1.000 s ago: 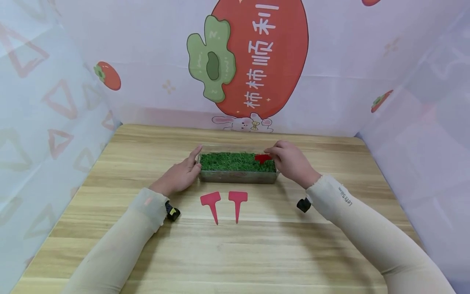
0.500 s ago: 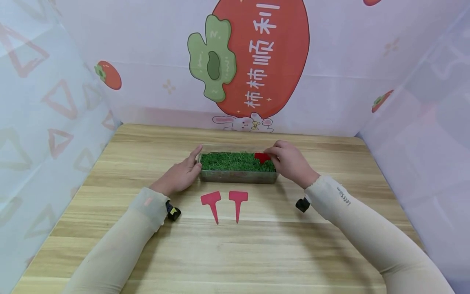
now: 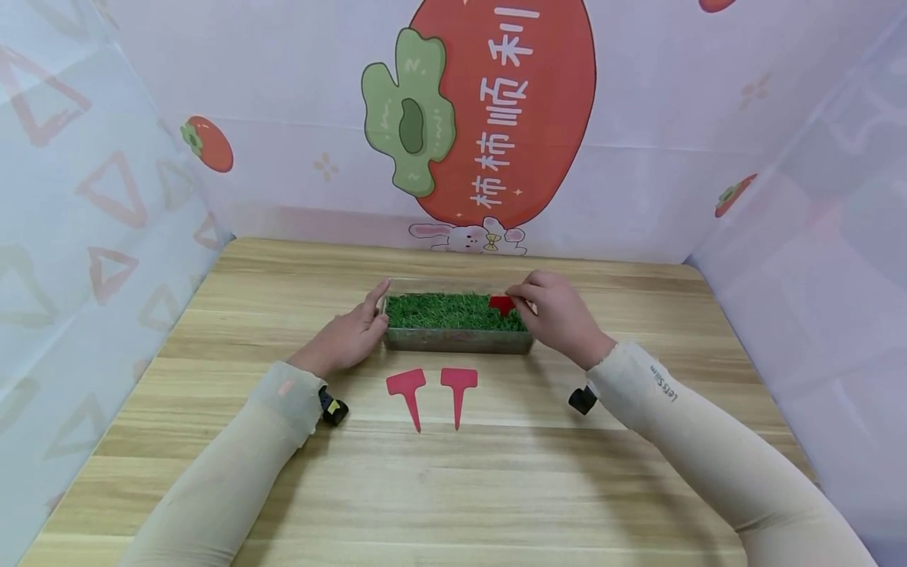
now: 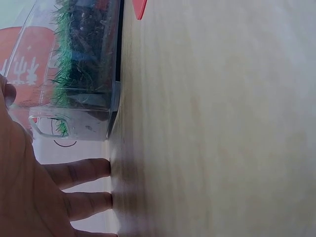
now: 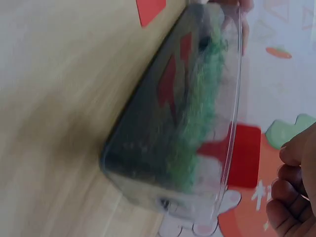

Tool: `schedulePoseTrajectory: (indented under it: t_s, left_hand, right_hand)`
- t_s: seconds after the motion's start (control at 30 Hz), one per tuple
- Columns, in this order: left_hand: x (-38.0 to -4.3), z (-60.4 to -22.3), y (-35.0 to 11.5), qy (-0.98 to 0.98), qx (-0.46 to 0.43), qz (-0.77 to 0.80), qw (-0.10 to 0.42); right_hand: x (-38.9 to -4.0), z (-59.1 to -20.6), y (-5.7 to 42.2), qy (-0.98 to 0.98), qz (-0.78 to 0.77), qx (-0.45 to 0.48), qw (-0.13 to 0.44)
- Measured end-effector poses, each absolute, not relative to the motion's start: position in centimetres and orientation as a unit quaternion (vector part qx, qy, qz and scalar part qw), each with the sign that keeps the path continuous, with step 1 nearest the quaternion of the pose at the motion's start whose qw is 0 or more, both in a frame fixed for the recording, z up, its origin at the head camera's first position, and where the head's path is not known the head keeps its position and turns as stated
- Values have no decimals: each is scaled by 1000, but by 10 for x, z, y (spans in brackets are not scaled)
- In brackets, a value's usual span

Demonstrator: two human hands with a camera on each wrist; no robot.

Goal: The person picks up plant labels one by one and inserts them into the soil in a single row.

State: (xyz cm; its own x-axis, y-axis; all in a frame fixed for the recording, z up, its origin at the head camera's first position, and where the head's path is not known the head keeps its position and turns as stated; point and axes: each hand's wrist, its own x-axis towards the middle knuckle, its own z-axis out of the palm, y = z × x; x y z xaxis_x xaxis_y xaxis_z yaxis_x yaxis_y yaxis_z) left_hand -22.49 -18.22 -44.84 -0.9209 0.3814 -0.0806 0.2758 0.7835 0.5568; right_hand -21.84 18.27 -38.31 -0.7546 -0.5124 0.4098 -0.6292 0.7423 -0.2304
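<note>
A clear plastic planter box (image 3: 459,341) filled with green grass (image 3: 442,312) stands near the table's far side. My left hand (image 3: 347,337) rests at its left end, index finger along that end and thumb at the front corner. In the left wrist view, the other fingers (image 4: 79,173) reach straight down to the table. A red T-shaped plant label (image 5: 245,155) stands in the grass at the right end. My right hand (image 3: 563,315) is close over it with curled fingers. The right wrist view shows a gap between those fingers (image 5: 291,153) and the label's top edge.
Two more red plant labels, a left one (image 3: 407,386) and a right one (image 3: 459,382), lie flat on the wooden table (image 3: 453,488) in front of the box. Behind the table hangs a printed backdrop (image 3: 283,157), with patterned sheets at both sides.
My right hand has shifted slightly left over the standing label, covering more of its right end. My left hand, the box and the two labels on the table stay in place.
</note>
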Motion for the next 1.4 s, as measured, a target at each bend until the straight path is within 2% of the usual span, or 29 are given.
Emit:
schedulePoseTrajectory:
  t_s: [0.17,0.63,0.83,1.07,1.4]
  left_hand:
    - [-226,-449,-183,940,174,279,93]
    - [-225,-446,-181,940,176,275,99]
    - [-224,-446,-182,940,176,276,99]
    - [-222,-446,-181,940,170,275,106]
    - [-222,-444,-181,941,166,276,105]
  right_hand:
    - [-201,-391,167,-908,185,341,159]
    - [-151,-408,131,-919,146,365,28]
    - [-144,-423,123,-921,125,369,-14]
    - [-140,-438,118,-929,90,348,-94]
    - [-139,-441,113,-927,67,357,-91]
